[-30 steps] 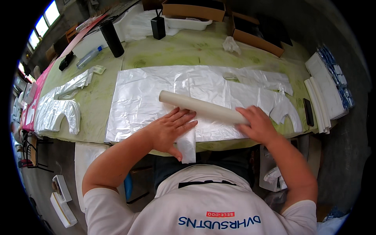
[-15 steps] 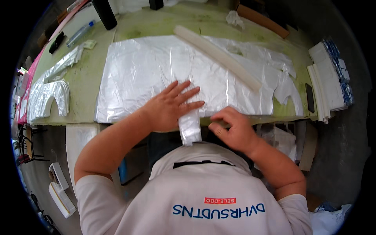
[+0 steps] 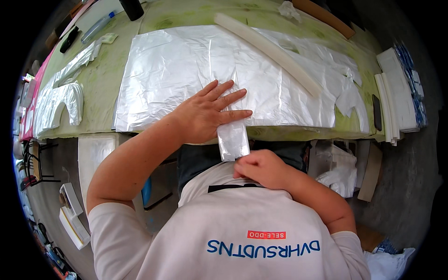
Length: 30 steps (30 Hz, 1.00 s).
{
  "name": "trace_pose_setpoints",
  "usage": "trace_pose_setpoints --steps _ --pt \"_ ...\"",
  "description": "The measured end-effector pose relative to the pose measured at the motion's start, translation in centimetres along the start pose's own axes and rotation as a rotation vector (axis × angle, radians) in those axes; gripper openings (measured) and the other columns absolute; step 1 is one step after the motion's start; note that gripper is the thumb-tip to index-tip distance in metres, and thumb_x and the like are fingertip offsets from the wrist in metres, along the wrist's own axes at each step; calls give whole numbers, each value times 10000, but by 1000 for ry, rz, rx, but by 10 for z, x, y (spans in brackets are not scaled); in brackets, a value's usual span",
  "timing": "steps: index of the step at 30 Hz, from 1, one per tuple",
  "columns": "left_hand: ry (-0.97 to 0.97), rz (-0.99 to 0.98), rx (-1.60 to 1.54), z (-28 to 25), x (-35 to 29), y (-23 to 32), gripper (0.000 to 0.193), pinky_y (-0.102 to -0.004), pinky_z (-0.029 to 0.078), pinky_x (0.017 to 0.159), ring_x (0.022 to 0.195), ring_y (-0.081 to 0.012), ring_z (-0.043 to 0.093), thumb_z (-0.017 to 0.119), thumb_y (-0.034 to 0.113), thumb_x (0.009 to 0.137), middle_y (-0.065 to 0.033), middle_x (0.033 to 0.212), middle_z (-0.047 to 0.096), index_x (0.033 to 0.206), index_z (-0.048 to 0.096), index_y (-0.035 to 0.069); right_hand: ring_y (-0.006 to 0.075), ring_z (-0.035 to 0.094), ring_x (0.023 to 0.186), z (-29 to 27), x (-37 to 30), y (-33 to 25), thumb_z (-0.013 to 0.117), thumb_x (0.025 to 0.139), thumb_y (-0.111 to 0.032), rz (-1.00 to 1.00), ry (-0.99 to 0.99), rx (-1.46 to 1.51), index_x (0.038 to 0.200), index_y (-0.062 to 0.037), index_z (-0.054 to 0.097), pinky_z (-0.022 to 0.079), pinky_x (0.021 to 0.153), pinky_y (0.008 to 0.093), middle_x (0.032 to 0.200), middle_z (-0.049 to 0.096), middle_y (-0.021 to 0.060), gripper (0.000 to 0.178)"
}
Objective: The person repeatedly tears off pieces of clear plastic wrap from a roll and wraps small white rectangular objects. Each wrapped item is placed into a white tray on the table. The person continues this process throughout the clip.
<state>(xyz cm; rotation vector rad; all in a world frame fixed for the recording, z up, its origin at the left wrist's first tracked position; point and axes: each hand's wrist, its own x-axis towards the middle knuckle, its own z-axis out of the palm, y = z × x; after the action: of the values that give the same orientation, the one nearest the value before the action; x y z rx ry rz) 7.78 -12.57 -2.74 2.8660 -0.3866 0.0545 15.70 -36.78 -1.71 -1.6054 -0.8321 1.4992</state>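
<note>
A thin, shiny white plastic sheet point(image 3: 158, 70), seemingly several layers like flat carrier bags, is spread on the green-covered table. My left hand point(image 3: 200, 114) lies flat on its near part, fingers spread. Beneath that hand a narrow folded plastic strip point(image 3: 233, 142) runs out and hangs over the table's front edge toward my waist. My right hand point(image 3: 263, 169) is at the strip's lower corner, its fingers curled together; the fingertips are partly hidden, so what they hold does not show. A long off-white bar point(image 3: 270, 53) rests slantwise across the sheet.
Cut plastic pieces point(image 3: 70, 100) lie at the table's left, near a clear bottle point(image 3: 97, 29) and a black cylinder point(image 3: 132, 9). A dark phone-like slab point(image 3: 376, 112) and stacked white packs point(image 3: 396, 88) stand at the right edge. Crumpled plastic point(image 3: 339, 175) sits below the table.
My right hand has moved down and left to the end of the hanging strip, its fingers more tucked in. My left hand stays flat on the sheet. The whole view has shifted slightly.
</note>
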Motion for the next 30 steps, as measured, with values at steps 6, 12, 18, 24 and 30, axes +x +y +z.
trace_pose_setpoints --steps 6,12,18,24,30 --pt "-41 -12 27 -4 1 2 652 -531 150 1273 1559 -354 200 679 211 881 -89 1667 300 1503 509 304 347 602 984 -18 -6 4 817 699 -21 -794 639 -716 1101 -60 635 508 873 422 1091 634 124 443" --pt "203 -58 -169 -1 -2 3 668 -520 259 1233 1475 -402 344 750 207 812 -161 1549 422 1430 524 86 366 578 1073 -45 45 -7 738 715 8 -873 594 -822 1041 -94 643 499 923 437 1176 618 126 355" --pt "481 -346 -338 9 -14 4 792 -457 443 1061 1110 -298 635 813 128 768 -76 1072 686 1459 435 45 347 635 943 -58 65 -27 712 854 -69 -773 512 -477 1034 -75 636 518 839 413 983 674 152 196" --pt "474 -682 -673 0 -7 3 829 -402 466 973 945 -262 646 790 127 812 -71 959 687 1523 376 26 302 687 776 -68 106 -63 619 984 -264 -233 542 -225 1107 37 604 540 705 403 899 702 183 325" --pt "594 -190 -61 -2 13 -8 772 -508 333 1162 1360 -367 456 798 285 838 -176 1391 532 1491 454 58 268 692 751 -82 125 -85 618 978 -272 12 473 -176 1158 24 620 553 662 388 925 702 169 346"
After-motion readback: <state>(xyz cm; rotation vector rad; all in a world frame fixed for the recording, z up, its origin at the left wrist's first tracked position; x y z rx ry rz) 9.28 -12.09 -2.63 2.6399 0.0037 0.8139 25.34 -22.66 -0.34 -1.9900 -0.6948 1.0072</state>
